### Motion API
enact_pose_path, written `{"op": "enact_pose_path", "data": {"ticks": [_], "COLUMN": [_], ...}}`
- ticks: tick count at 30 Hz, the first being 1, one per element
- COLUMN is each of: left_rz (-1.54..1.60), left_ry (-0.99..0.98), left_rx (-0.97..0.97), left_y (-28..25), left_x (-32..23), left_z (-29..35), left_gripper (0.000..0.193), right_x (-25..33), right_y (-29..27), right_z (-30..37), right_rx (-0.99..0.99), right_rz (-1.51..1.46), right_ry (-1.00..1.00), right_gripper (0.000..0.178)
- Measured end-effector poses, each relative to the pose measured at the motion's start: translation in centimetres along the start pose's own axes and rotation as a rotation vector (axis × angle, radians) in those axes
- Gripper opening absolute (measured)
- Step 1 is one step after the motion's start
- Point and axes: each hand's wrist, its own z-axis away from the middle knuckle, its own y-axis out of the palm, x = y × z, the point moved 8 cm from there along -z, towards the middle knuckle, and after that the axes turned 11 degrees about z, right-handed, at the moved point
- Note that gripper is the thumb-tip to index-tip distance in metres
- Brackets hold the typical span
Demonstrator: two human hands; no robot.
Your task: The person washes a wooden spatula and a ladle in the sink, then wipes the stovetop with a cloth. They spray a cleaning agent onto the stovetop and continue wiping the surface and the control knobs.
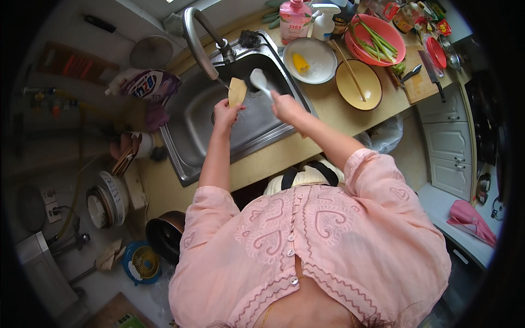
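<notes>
Over the steel sink (188, 109), my left hand (225, 114) is closed round the lower end of a flat, pale yellow piece (237, 92). What that piece is made of I cannot make out. My right hand (287, 108) grips the handle of a white spoon (259, 80), its rounded head pointing up and left. The spoon and the yellow piece are apart. A curved metal faucet (198, 46) arches above them, and a thin stream of water seems to run beside the yellow piece into the sink.
Right of the sink stand a white bowl (322, 61) with something yellow in it, a yellow bowl (367, 90) with a chopstick-like stick across it, and a red basin (391, 33) of green stalks. A knife (432, 74) lies on a cutting board (420, 87). Pink bottle (295, 22) behind.
</notes>
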Motion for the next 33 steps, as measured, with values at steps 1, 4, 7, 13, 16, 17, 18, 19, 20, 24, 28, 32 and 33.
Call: {"op": "enact_pose_path", "data": {"ticks": [1, 4, 7, 13, 16, 17, 18, 19, 20, 24, 28, 32, 33], "left_rz": [0.067, 0.288, 0.378, 0.741, 0.898, 0.9, 0.904, 0.906, 0.931, 1.04, 1.098, 0.986, 0.977], "left_ry": [-0.023, -0.11, -0.138, -0.054, -0.005, -0.008, -0.009, 0.001, -0.001, -0.007, 0.011, 0.054, 0.023], "left_rx": [0.027, 0.015, -0.008, 0.1, 0.124, 0.107, 0.086, 0.061, 0.095, 0.137, 0.058, -0.047, -0.063], "left_y": [0.5, 0.8, 0.9, 2.6, 3.3, 3.4, 3.7, 3.7, 3.8, 4.9, 4.5, 0.4, -1.0], "left_x": [-0.2, -0.1, 0.1, 1.5, 1.5, 1.0, 0.8, 0.2, 0.1, 0.2, -0.3, 1.3, 1.5], "left_z": [0.4, 0.5, -0.1, -3.4, -4.0, -3.8, -3.3, -2.9, -3.0, -3.1, -2.5, -6.1, -7.1], "left_gripper": [0.015, 0.022, 0.028, 0.025, 0.025, 0.026, 0.028, 0.03, 0.032, 0.035, 0.032, 0.028, 0.026], "right_x": [-1.0, -4.0, -8.0, -12.2, -11.5, -10.4, -9.5, -7.6, -6.0, -0.5, 4.1, 5.2, 5.3], "right_y": [-0.5, -0.5, -0.1, -1.8, -2.9, -3.4, -3.6, -4.2, -4.0, -0.2, 3.6, 2.0, 1.4], "right_z": [0.2, 2.6, 7.1, 14.2, 14.4, 13.8, 13.1, 12.3, 11.0, 4.3, 2.2, 3.7, 4.5], "right_rx": [-0.037, -0.158, -0.197, -0.275, -0.419, -0.48, -0.483, -0.548, -0.539, -0.286, 0.26, 0.205, 0.209], "right_rz": [0.022, 0.066, 0.029, 0.37, 0.446, 0.47, 0.375, 0.33, 0.155, -0.472, -1.008, -0.788, -0.762], "right_ry": [-0.002, -0.092, -0.055, 0.022, -0.003, -0.023, 0.02, -0.032, -0.101, -0.149, 0.077, -0.035, -0.044], "right_gripper": [0.041, 0.038, 0.034, 0.03, 0.033, 0.034, 0.034, 0.033, 0.033, 0.026, 0.026, 0.024, 0.024]}}
